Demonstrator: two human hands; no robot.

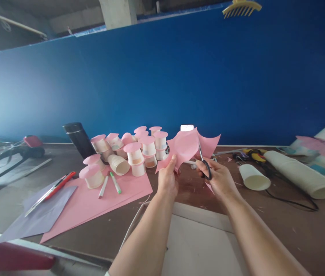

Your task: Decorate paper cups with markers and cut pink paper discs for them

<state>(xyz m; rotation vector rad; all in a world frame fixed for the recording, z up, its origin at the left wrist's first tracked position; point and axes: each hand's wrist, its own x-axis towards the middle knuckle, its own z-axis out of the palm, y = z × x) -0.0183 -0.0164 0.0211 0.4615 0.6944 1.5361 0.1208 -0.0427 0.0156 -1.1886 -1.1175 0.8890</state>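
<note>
My left hand (168, 178) pinches the lower edge of a pink paper piece (183, 147) and holds it up above the brown table (280, 214). My right hand (218, 176) grips black-handled scissors (204, 163), whose blades run up into the pink paper. Both hands are closed around what they hold. Behind the paper stands a cluster of several white paper cups with pink lids (139, 149), some stacked.
A large pink sheet (101, 199) with two pens and a lilac sheet (44, 214) lie at left, a red utility knife (55, 188) across them. A black flask (77, 138) stands behind. At right lie a single paper cup (254, 177), a long cup stack (303, 174) and a black cable.
</note>
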